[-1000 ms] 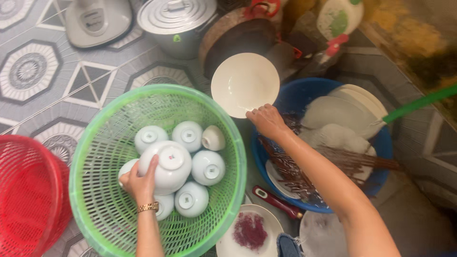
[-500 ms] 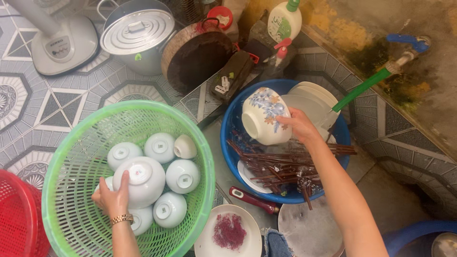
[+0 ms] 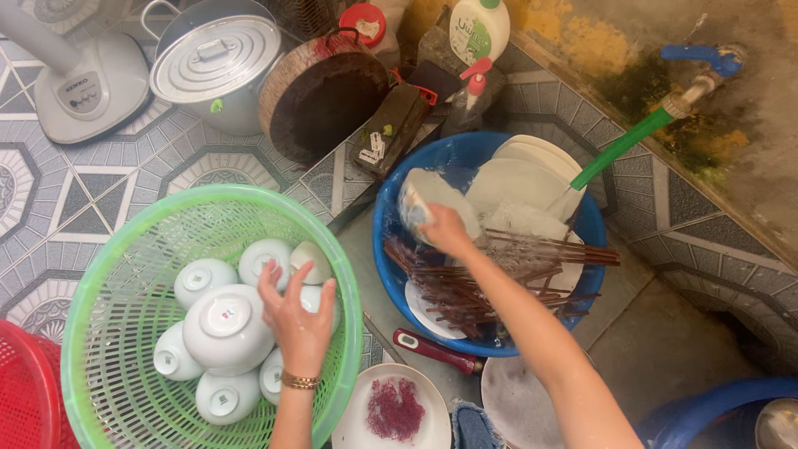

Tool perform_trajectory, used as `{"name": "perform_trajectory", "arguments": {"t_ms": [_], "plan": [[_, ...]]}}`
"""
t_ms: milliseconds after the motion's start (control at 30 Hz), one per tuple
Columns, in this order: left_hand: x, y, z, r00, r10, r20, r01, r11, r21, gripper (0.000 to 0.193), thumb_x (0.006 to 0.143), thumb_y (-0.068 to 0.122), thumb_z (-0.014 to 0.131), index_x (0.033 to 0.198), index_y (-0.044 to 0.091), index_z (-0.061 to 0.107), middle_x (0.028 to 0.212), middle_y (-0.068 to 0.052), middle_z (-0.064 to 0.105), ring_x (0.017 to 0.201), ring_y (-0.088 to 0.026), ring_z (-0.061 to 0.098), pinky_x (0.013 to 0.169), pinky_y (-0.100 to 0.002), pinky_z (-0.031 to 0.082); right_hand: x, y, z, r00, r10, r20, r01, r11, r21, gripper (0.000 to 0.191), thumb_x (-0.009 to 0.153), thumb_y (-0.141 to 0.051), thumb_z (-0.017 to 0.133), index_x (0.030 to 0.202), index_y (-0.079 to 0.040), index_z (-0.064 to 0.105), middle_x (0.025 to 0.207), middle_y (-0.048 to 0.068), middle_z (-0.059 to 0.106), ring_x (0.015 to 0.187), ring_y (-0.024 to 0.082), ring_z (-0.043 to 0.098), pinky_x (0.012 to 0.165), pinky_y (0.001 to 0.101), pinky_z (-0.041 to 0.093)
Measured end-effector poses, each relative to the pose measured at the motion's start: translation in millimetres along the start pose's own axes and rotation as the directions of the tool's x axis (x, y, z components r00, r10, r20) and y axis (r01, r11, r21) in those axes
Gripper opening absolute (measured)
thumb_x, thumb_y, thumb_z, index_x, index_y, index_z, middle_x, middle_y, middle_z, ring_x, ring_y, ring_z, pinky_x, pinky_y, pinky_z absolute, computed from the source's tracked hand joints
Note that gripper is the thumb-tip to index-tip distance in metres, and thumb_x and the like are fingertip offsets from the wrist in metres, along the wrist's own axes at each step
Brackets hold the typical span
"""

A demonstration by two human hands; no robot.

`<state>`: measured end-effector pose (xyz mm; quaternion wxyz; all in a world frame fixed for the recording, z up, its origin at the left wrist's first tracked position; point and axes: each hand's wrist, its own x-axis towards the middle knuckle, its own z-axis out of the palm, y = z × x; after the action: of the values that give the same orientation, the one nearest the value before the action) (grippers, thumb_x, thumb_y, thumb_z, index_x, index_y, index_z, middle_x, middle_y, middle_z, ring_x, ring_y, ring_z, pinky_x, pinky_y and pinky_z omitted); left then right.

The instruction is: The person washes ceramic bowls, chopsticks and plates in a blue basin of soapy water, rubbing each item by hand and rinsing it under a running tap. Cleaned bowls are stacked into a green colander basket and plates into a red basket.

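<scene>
Shifted since half a second back: right hand [image 3: 445, 229] now lower, down inside the round blue plastic basin [image 3: 391, 249], fingers closed round the rim of a white patterned ceramic bowl [image 3: 424, 199], tipped on its side and blurred with motion. Left hand [image 3: 299, 320] lifted off the large upturned white ceramic bowl [image 3: 226, 328], now open with fingers spread, hovering just beside it over the round green plastic mesh basket [image 3: 166, 208]. Gripping nothing there.

Stacked mouth-down in that basket, several small white bowls [image 3: 204, 278], presumably so water runs out through the mesh. Piled in the basin, white plates [image 3: 524, 179] leaning against the far wall, with a bundle of dark red-brown chopsticks [image 3: 490, 274] lying across, wet and soapy. Feeding in from the wall tap, a green hose [image 3: 619, 150] ending at the plates.

Near the basin's front edge, a red-handled tool [image 3: 436, 351] on the floor, and a white plate with reddish-purple residue [image 3: 395, 407] close by. Behind, a lidded steel pot [image 3: 218, 62] and round wooden chopping block [image 3: 328, 96] propped upright.
</scene>
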<state>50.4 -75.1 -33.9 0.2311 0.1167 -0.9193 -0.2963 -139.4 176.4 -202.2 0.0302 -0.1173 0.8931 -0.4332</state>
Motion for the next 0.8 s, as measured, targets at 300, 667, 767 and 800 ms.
{"name": "perform_trajectory", "arguments": {"t_ms": [300, 667, 767, 800], "plan": [[-7, 26, 5, 0.994, 0.031, 0.102, -0.018, 0.992, -0.124, 0.037, 0.085, 0.022, 0.077, 0.119, 0.008, 0.072, 0.148, -0.021, 0.044, 0.131, -0.038, 0.052, 0.106, -0.051, 0.042, -44, 47, 12, 0.966, -0.164, 0.198, 0.254, 0.725, -0.640, 0.009, 0.079, -0.013, 0.065, 0.083, -0.011, 0.073, 0.087, 0.016, 0.071, 0.088, 0.038, 0.070, 0.077, 0.0511, 0.052], [-24, 59, 24, 0.953, 0.166, 0.254, -0.062, 0.926, -0.371, 0.033, 0.090, 0.021, 0.073, 0.119, 0.006, 0.070, 0.142, -0.021, 0.051, 0.128, -0.038, 0.055, 0.107, -0.047, 0.045, -18, -31, -57, 0.958, 0.256, 0.129, -0.277, 0.713, 0.644, 0.030, 0.083, -0.016, 0.076, 0.110, -0.005, 0.075, 0.096, 0.008, 0.078, 0.084, 0.021, 0.071, 0.077, 0.0399, 0.057], [-24, 61, 31, 0.944, 0.141, 0.297, -0.010, 0.915, -0.403, 0.035, 0.089, 0.021, 0.073, 0.121, 0.006, 0.069, 0.140, -0.018, 0.054, 0.129, -0.036, 0.055, 0.107, -0.045, 0.045, -32, -43, -87, 0.948, 0.292, 0.128, -0.217, 0.295, 0.930, 0.032, 0.087, -0.015, 0.073, 0.115, -0.002, 0.072, 0.107, 0.007, 0.077, 0.094, 0.017, 0.072, 0.086, 0.0339, 0.057], [-25, 62, 34, 0.945, 0.140, 0.296, -0.008, 0.913, -0.408, 0.036, 0.089, 0.020, 0.073, 0.122, 0.006, 0.069, 0.140, -0.017, 0.055, 0.129, -0.036, 0.055, 0.107, -0.045, 0.044, -40, -47, -96, 0.947, 0.295, 0.125, -0.180, 0.167, 0.969, 0.035, 0.085, -0.015, 0.074, 0.117, -0.002, 0.070, 0.109, 0.008, 0.076, 0.097, 0.018, 0.072, 0.087, 0.0347, 0.058]]}}
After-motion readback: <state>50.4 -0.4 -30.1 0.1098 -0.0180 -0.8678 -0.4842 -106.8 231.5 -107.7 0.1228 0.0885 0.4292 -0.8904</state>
